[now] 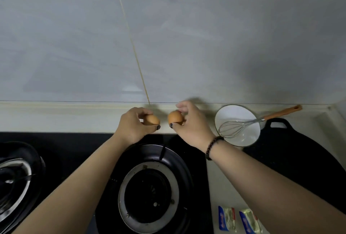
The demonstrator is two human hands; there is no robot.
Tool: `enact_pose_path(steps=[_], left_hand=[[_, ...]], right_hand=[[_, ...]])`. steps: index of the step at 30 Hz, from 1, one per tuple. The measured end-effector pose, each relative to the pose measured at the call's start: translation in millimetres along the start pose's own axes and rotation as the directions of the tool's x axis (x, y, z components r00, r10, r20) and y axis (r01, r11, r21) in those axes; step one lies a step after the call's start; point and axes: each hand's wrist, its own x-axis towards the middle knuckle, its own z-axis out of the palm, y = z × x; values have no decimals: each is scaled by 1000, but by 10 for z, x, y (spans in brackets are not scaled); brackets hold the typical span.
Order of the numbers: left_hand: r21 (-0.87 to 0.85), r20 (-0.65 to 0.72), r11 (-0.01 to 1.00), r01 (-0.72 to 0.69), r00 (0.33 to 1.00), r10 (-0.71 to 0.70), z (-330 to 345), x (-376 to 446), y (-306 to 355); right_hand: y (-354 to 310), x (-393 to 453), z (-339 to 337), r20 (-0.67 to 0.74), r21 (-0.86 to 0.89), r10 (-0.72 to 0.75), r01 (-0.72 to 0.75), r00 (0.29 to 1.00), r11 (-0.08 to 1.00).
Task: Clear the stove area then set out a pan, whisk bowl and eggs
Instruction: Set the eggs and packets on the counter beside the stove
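Hands each grip one brown egg, left hand (133,124) and right hand (192,127), seemingly above the counter ledge (74,119).

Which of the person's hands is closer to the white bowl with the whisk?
Right. The right hand is just left of the white bowl; the left hand is farther left, beyond it.

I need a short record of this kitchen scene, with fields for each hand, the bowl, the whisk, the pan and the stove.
left hand: left hand holds left egg above the counter ledge
right hand: right hand holds right egg; the eggs are apart
bowl: white bowl on the counter, right of the hands
whisk: whisk lies in the bowl, handle pointing right
pan: black pan right of the bowl
stove: burner bare, unlit
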Motion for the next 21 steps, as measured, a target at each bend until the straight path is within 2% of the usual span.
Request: enact_pose_path(steps=[3, 6, 10, 14, 21], left_hand=[[-23, -18, 999, -32, 999, 32, 50, 134, -141], [-39, -4, 998, -40, 999, 40, 110, 223, -269], [-5, 23, 999, -50, 998, 50, 161, 291, -382], [4, 34, 998, -57, 998, 57, 170, 324, -420], [24, 43, 994, -103, 994, 102, 228, 322, -383]], right_hand=[[29, 214, 179, 92, -192, 14, 4, 996, 981], [85, 330, 255, 147, -309, -12, 57, 989, 949], [96, 383, 291, 156, -474, -70, 136, 985, 870], [120, 437, 366, 162, -535, -126, 195, 979, 822], [230, 480, 463, 180, -604, -117, 204, 977, 771]])
